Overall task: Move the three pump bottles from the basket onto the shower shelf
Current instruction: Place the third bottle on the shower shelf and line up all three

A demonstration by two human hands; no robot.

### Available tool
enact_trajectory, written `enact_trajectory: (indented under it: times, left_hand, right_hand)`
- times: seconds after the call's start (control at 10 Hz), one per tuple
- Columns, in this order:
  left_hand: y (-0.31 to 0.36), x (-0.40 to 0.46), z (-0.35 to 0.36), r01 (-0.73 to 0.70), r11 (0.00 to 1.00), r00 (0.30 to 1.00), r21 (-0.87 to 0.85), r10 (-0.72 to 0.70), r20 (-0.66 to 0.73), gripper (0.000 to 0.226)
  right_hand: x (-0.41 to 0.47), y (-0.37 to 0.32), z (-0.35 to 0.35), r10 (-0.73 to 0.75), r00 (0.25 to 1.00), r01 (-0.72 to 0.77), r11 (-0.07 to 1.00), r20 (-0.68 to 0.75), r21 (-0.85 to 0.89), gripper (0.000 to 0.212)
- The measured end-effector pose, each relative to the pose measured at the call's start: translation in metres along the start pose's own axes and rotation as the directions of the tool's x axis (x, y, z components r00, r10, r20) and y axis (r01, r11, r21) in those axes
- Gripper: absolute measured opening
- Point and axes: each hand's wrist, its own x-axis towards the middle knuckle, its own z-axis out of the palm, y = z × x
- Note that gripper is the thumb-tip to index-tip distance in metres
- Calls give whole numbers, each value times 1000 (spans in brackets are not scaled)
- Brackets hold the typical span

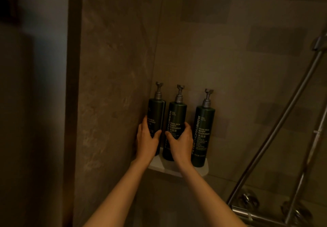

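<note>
Three dark green pump bottles with grey pumps stand upright in a row on a small white corner shelf [203, 171] in the shower. My left hand [147, 138] is wrapped around the lower part of the left bottle [156, 110], which is marked shampoo and stands against the side wall. My right hand [180, 141] grips the middle bottle [177, 115], a body cleanser. The right bottle [203, 134], also body cleanser, stands free near the shelf's right end. No basket is in view.
Brown tiled walls meet in the corner behind the shelf. A metal shower rail and hose [283, 120] slant down the right side to the chrome mixer taps [247, 201] at lower right. A dark door frame [73, 102] runs down the left.
</note>
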Motion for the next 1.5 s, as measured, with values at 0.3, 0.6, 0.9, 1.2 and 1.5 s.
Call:
enact_trajectory:
  times: [0.3, 0.6, 0.9, 1.2, 1.5]
  left_hand:
    - [3, 6, -2, 0, 1000, 999, 28, -1, 36, 72]
    - [4, 4, -3, -11, 998, 999, 60, 8, 53, 73]
    - [10, -3, -8, -9, 997, 997, 78, 3, 71, 74]
    - [14, -59, -8, -133, 982, 991, 134, 127, 51, 67]
    - [32, -45, 36, -80, 986, 993, 144, 67, 95, 75]
  right_hand:
    - [1, 0, 6, 6, 1000, -6, 1000, -25, -31, 70]
    - [1, -2, 7, 7, 1000, -7, 999, -6, -42, 72]
    - [-4, -6, 5, 42, 999, -41, 997, 18, -63, 81]
    - [-51, 3, -44, -282, 951, 263, 953, -124, -150, 56]
    - [2, 33, -79, 21, 996, -27, 998, -90, -63, 78]
